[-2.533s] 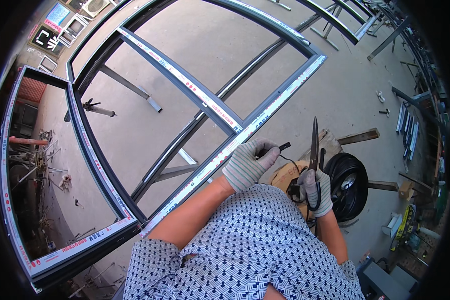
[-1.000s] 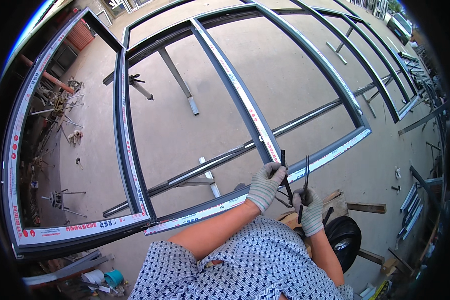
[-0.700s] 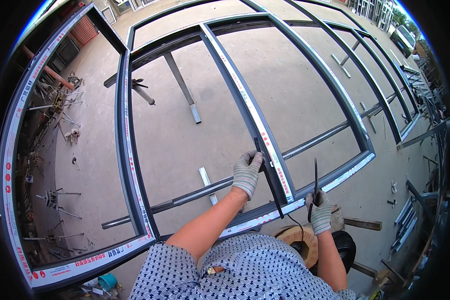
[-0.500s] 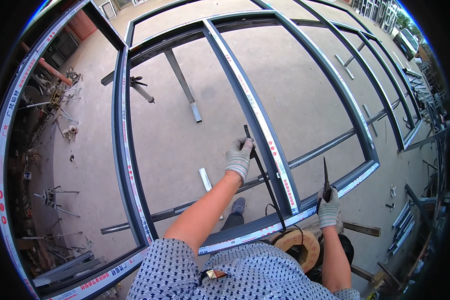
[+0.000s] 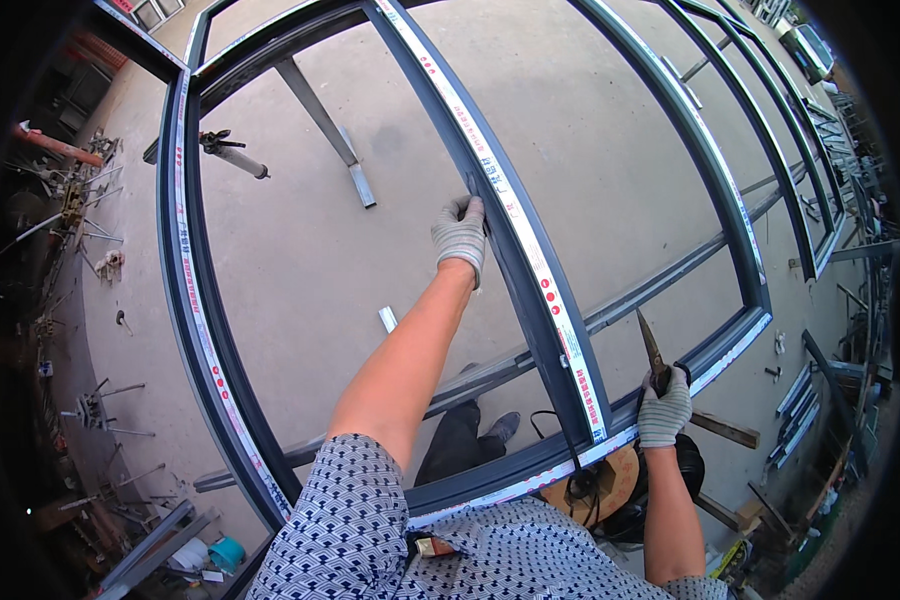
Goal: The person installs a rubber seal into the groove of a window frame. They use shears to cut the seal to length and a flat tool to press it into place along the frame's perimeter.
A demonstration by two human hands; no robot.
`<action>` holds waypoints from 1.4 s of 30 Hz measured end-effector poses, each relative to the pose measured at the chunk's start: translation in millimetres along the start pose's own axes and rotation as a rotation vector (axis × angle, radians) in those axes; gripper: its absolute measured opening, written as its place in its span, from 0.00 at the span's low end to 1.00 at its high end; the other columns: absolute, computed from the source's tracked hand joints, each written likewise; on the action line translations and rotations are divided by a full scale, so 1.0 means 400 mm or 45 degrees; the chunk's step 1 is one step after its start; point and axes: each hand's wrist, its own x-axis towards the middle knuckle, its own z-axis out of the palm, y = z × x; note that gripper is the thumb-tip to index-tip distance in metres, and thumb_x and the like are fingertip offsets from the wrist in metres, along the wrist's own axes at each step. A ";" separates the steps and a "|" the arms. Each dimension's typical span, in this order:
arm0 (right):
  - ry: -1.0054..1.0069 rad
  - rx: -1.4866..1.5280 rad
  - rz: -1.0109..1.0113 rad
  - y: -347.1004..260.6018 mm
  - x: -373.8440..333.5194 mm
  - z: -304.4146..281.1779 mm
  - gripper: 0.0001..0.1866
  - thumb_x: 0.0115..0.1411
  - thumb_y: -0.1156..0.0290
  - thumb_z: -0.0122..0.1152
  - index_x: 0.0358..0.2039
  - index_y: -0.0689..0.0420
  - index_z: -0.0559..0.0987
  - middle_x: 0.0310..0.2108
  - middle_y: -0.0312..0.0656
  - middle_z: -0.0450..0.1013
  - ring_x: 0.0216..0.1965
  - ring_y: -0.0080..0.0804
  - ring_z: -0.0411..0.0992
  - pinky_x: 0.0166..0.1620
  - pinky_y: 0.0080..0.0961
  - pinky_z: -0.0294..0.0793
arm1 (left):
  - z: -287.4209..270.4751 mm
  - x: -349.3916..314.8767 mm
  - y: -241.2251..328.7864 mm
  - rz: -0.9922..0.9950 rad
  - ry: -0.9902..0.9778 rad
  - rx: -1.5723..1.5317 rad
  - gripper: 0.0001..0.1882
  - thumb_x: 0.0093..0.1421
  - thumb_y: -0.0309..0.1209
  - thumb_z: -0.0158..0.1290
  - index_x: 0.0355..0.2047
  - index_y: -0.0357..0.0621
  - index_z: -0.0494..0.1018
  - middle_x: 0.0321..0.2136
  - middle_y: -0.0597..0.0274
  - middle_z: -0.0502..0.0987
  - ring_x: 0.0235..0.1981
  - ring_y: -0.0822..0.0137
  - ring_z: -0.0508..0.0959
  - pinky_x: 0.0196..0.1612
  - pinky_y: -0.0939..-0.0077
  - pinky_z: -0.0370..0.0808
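A large dark window frame (image 5: 588,330) with white printed protective tape lies across in front of me. My left hand (image 5: 460,238), in a grey-white knit glove, is closed at the left edge of its middle bar, pinching a black rubber strip (image 5: 574,452). The strip's upper part is hard to tell from the dark bar; its lower end curls over the near rail. Over that rail's right part, my gloved right hand (image 5: 664,408) grips dark-handled scissors (image 5: 651,345), their blades together and pointing up and away.
A round tan-topped coil or stool (image 5: 610,482) sits below the near rail. Steel support bars (image 5: 490,376) run under the frame. A caulking gun (image 5: 234,155) hangs by the left bar. Metal offcuts (image 5: 798,405) lie at right, a teal bucket (image 5: 226,553) at lower left.
My left hand has moved up along the middle bar, bringing the strip against it. The scissors stay in my right hand, tilted a little more. My view has shifted right.
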 end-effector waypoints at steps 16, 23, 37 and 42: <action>0.071 0.106 -0.032 -0.020 -0.005 -0.008 0.13 0.52 0.77 0.70 0.39 0.57 0.78 0.29 0.41 0.75 0.31 0.36 0.76 0.39 0.28 0.76 | 0.033 0.012 0.035 0.128 0.265 0.141 0.14 0.63 0.32 0.60 0.41 0.32 0.77 0.31 0.59 0.80 0.30 0.71 0.77 0.35 0.75 0.76; 0.026 0.103 0.013 -0.025 -0.006 -0.009 0.13 0.55 0.76 0.68 0.41 0.58 0.77 0.31 0.43 0.76 0.33 0.37 0.77 0.42 0.28 0.76 | 0.040 0.009 0.029 0.132 0.330 0.131 0.12 0.62 0.32 0.61 0.39 0.34 0.77 0.29 0.60 0.80 0.29 0.70 0.77 0.35 0.74 0.76; 0.026 0.195 0.011 -0.025 -0.005 -0.011 0.16 0.49 0.81 0.68 0.39 0.58 0.78 0.31 0.41 0.75 0.33 0.36 0.77 0.42 0.28 0.76 | 0.038 0.037 -0.009 0.156 0.345 0.243 0.15 0.61 0.35 0.59 0.38 0.32 0.78 0.28 0.54 0.82 0.29 0.64 0.80 0.38 0.69 0.77; 0.031 0.190 0.008 -0.016 -0.006 -0.006 0.15 0.49 0.80 0.68 0.39 0.59 0.78 0.31 0.42 0.76 0.33 0.39 0.77 0.42 0.29 0.76 | 0.023 0.044 -0.010 0.146 0.264 0.400 0.19 0.63 0.39 0.55 0.38 0.30 0.79 0.28 0.49 0.83 0.30 0.59 0.82 0.39 0.66 0.77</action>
